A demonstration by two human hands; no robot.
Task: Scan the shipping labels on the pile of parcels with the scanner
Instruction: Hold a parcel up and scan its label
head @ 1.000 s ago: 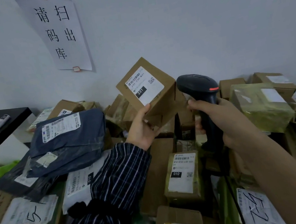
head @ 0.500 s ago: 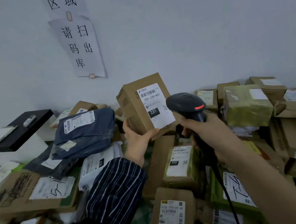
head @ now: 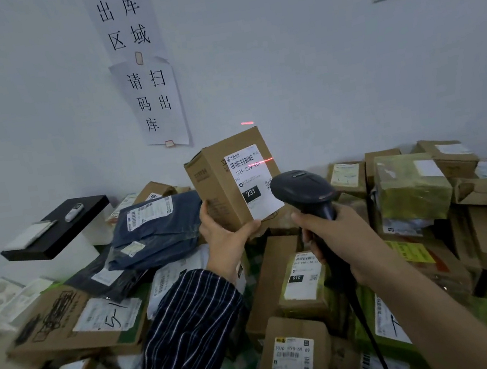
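My left hand grips the bottom of a small brown cardboard box and holds it upright above the parcel pile. Its white shipping label, marked 231, faces me. My right hand grips the handle of a black corded barcode scanner, whose head points at the label from the lower right. A red laser line crosses the right side of the label just under the barcode, and a short red mark falls on the wall above the box.
Parcels cover the surface: a dark blue mailer bag at left, flat cartons in front, green-wrapped boxes at right, labelled boxes below my hands. A black shelf juts out at left. Paper signs hang on the white wall.
The box has been turned from tilted to upright with its label facing me. The scanner has closed in on it, and a red laser line now lies on the label. The view has tilted up.
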